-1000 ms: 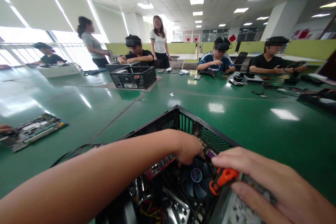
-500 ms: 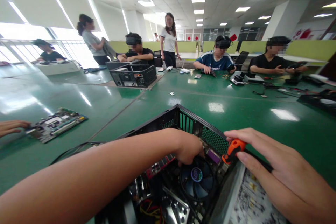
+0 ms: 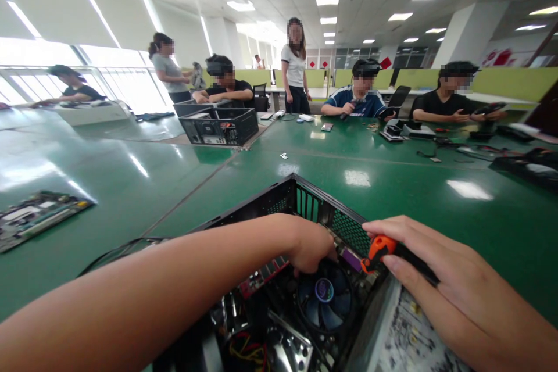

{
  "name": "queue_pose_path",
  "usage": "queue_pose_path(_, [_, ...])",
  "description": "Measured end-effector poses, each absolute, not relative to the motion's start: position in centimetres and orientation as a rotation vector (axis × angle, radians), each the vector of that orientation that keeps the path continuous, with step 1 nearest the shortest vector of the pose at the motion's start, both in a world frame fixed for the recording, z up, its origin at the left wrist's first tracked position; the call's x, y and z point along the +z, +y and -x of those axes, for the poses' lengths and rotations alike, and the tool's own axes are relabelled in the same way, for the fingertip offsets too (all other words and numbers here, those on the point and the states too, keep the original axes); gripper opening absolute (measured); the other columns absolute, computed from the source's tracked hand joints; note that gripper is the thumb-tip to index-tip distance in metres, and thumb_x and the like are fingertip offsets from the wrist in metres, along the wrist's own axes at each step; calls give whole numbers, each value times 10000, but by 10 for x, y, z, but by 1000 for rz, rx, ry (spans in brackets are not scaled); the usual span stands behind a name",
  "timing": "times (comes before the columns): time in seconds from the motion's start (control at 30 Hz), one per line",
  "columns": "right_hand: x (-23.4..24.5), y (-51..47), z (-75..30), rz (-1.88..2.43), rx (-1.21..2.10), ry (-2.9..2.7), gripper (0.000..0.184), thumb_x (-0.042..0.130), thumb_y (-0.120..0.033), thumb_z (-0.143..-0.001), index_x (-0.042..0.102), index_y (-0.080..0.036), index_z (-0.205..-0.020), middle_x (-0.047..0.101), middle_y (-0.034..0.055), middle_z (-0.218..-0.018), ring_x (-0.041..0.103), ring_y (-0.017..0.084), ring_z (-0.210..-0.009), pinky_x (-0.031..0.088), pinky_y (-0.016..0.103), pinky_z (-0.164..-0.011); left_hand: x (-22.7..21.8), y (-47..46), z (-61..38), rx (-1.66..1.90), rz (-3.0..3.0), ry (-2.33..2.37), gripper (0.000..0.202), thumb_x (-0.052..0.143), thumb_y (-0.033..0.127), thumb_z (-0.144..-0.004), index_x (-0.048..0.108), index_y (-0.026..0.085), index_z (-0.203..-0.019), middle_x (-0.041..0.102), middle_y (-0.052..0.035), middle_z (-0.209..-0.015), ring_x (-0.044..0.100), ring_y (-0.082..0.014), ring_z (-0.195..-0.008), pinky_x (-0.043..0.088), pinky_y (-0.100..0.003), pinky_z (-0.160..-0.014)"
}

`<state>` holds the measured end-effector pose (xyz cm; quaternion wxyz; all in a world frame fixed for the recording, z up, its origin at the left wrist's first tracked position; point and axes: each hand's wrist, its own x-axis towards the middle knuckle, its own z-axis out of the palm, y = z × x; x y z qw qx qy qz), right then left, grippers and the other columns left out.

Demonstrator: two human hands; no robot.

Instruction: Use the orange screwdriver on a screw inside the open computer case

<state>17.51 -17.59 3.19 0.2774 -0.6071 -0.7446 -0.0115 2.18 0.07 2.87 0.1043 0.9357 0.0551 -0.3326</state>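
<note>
An open black computer case [image 3: 248, 203] stands on the table in front of me. My left hand [image 3: 311, 247] reaches into it with bent fingers, just above a round black cooling fan [image 3: 323, 290]. Its fingertips are hidden, and so is whatever they hold. Beside that hand lie a purple slot [image 3: 351, 259] and a red circuit card [image 3: 261, 276]. Over the case's right edge, my right hand [image 3: 440, 270] grips an orange-and-black screwdriver [image 3: 380, 249] between thumb and fingers. The tool's black body runs back under the palm; its tip is not distinguishable.
A loose motherboard [image 3: 41, 215] lies at the left edge of the green table [image 3: 209, 177]. Further back stands another open computer case [image 3: 220, 126]. Several people sit or stand around the table, with cables [image 3: 462, 148] and parts at the right. Coloured wires [image 3: 246, 351] run inside my case.
The loose motherboard has slid left, and the other person's hand beside it is out of view. My right hand and the screwdriver have shifted slightly left. My left hand stays inside the case.
</note>
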Motion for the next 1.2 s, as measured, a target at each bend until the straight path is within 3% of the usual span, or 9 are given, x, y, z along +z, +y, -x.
queue_pose_path(0.33, [30,-179,-178,1641,-12,-2012,353,455,-251,-1018,521,-283,-1364,701,26,-1232,683,154,-1117,587,293,-898,30,0,-22,-1007,-2761,174,657,545,130,-751,594,210,-1401,769,-82,-1062,677,-225,-936,493,-299,-774])
queue_pose_path(0.53, [31,-175,-173,1612,-44,-2016,201,543,-308,-985,599,-287,-1177,726,13,-1067,719,182,-971,607,321,-785,31,-2,-22,-993,-2776,159,617,548,127,-747,631,209,-1353,771,-75,-991,676,-227,-897,490,-298,-726])
queue_pose_path(0.67, [31,-177,-175,1605,-39,-2026,321,466,-249,-1009,550,-293,-1316,726,26,-1210,703,164,-1126,591,304,-927,31,-1,-22,-972,-2741,197,639,559,120,-726,629,224,-1352,767,-58,-1034,678,-206,-917,499,-275,-755])
queue_pose_path(0.73, [30,-182,-179,1631,-63,-1984,358,475,-289,-1012,530,-308,-1365,724,28,-1248,712,168,-1134,595,282,-925,30,1,-22,-978,-2727,186,655,556,113,-722,619,226,-1364,767,-56,-1039,679,-205,-919,502,-272,-756])
queue_pose_path(0.9, [23,-195,-179,1598,-88,-1851,357,538,-385,-964,652,-316,-1295,778,39,-1108,769,235,-990,644,280,-775,21,4,-23,-984,-2739,124,558,548,114,-730,680,207,-1264,770,-58,-913,667,-208,-801,489,-292,-679])
queue_pose_path(1.2, [31,-190,-156,1505,-71,-1901,324,564,-349,-931,711,-325,-1219,805,22,-1040,764,240,-1038,635,309,-855,21,4,-22,-939,-2758,114,568,540,102,-735,682,228,-1271,765,-53,-854,646,-213,-743,464,-301,-637])
